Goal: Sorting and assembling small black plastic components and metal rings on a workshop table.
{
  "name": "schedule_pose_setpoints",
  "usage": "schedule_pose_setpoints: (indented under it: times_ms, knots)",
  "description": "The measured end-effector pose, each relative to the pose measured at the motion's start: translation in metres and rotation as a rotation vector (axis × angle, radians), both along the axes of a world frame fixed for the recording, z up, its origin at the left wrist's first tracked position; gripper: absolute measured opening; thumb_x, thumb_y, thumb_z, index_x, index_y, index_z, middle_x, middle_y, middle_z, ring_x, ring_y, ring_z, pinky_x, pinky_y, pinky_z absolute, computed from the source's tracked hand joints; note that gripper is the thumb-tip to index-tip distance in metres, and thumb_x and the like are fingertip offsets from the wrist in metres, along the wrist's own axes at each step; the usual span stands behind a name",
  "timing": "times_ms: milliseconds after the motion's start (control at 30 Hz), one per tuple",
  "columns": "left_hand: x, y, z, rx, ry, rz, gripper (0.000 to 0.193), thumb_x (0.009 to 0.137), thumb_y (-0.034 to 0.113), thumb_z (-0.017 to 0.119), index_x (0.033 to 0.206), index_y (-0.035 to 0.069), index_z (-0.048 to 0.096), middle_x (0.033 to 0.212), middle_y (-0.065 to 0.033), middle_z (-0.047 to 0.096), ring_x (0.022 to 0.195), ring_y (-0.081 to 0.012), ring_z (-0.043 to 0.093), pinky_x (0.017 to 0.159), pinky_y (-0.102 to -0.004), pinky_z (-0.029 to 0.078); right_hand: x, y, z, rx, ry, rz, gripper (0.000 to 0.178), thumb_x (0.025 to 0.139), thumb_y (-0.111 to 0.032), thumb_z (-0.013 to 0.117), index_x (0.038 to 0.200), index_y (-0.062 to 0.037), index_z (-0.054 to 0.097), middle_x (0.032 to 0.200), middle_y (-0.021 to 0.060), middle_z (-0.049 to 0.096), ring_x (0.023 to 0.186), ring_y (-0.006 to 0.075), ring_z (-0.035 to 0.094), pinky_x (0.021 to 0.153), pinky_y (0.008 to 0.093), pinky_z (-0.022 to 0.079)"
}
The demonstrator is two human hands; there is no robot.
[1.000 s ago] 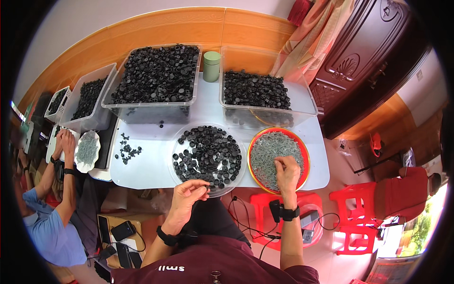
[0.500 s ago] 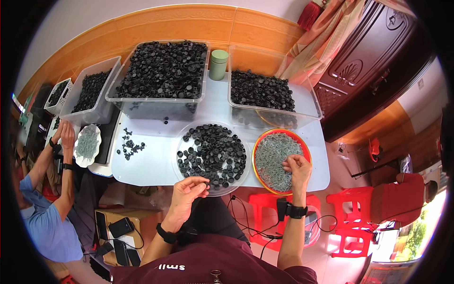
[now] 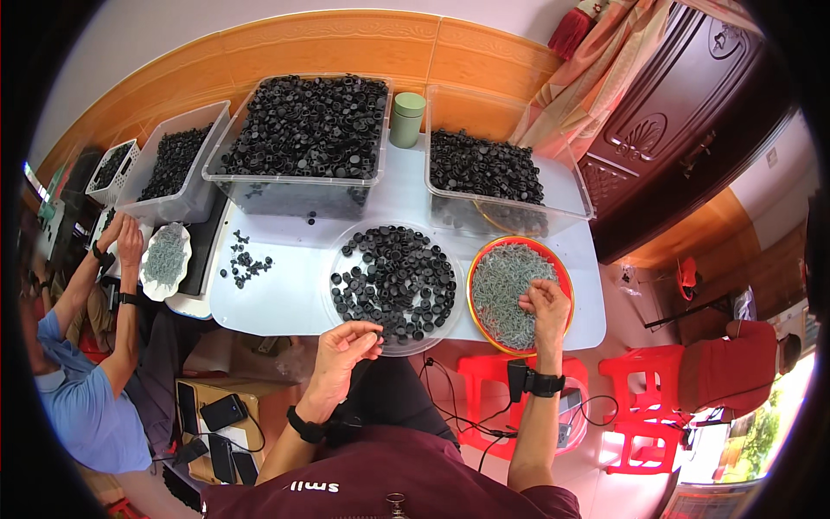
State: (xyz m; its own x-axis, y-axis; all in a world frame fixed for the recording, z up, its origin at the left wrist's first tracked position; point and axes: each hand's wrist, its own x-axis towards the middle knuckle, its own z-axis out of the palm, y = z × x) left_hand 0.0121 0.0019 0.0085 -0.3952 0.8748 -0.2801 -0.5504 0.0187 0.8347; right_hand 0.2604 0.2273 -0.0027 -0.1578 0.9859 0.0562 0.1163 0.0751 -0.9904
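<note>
My left hand (image 3: 344, 353) is closed in a pinch on a small black round plastic cap (image 3: 379, 337), at the near edge of a clear round tray (image 3: 328, 298). Many similar black caps (image 3: 398, 275) lie loose in that tray. Over the right side of a red and yellow round tray (image 3: 566, 275), my right hand (image 3: 546, 304) has its fingertips pressed together just above a heap of thin grey screws (image 3: 508, 294). Whatever those fingers may hold is too small to make out.
Along the back of the white table (image 3: 285, 303) stand a large clear bin (image 3: 298, 183), a green canister (image 3: 406, 121) and another bin (image 3: 510, 216), both bins holding black parts. Loose black pieces (image 3: 251, 266) lie at left. A co-worker (image 3: 91, 381) sits left, beside a white dish (image 3: 166, 259) of screws.
The table and its trays have shifted slightly right in the picture. Both my hands keep nearly the same pose. The co-worker's hands have moved a little.
</note>
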Motion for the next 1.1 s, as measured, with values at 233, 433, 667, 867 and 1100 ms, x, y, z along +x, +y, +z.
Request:
schedule_pose_setpoints:
  times_ms: [233,433,667,867,1100]
  knots:
    - [0.002,0.000,-0.002,0.001,0.002,-0.005,0.016,0.084,0.006,0.060,0.098,-0.001,0.062,0.084,-0.0075,0.063,0.070,-0.0110,0.060,0.066,-0.0221,0.049,0.001,-0.003,0.004,-0.101,0.104,0.003,0.015,0.082,0.002,0.058,0.096,0.0076,0.059,0.080,0.0095,0.061,0.069,0.0160,0.063,0.060,0.0240,0.055]
    - [0.001,-0.001,-0.001,-0.011,0.013,-0.002,0.015,0.085,0.006,0.060,0.098,-0.001,0.062,0.084,-0.0074,0.063,0.070,-0.0108,0.060,0.066,-0.0217,0.049,-0.001,-0.003,0.004,-0.026,0.025,-0.014,0.008,0.080,0.000,0.061,0.087,0.0049,0.060,0.075,0.0068,0.061,0.065,0.0120,0.061,0.053,0.0217,0.052]
    - [0.001,-0.002,0.000,-0.021,0.018,0.007,0.016,0.084,0.006,0.060,0.097,-0.002,0.062,0.083,-0.0075,0.063,0.070,-0.0108,0.060,0.065,-0.0216,0.049,0.004,0.004,-0.010,0.166,-0.222,-0.060,0.010,0.076,-0.001,0.064,0.084,0.0021,0.059,0.070,0.0030,0.058,0.060,0.0078,0.053,0.054,0.0216,0.044]
    - [-0.001,-0.004,-0.003,-0.022,0.009,0.024,0.016,0.085,0.007,0.060,0.098,-0.002,0.062,0.083,-0.0075,0.063,0.069,-0.0106,0.060,0.065,-0.0214,0.048,0.003,0.004,-0.012,0.193,-0.281,-0.068,0.011,0.076,-0.002,0.065,0.083,0.0012,0.056,0.066,0.0016,0.053,0.057,0.0077,0.046,0.055,0.0231,0.041]
    - [-0.001,-0.005,-0.004,-0.031,0.001,0.024,0.016,0.085,0.007,0.060,0.098,-0.002,0.062,0.083,-0.0074,0.063,0.070,-0.0104,0.060,0.065,-0.0212,0.048,0.001,0.004,-0.008,0.113,-0.323,-0.064,0.008,0.080,-0.002,0.060,0.086,0.0011,0.055,0.069,0.0024,0.055,0.058,0.0080,0.049,0.053,0.0223,0.041]
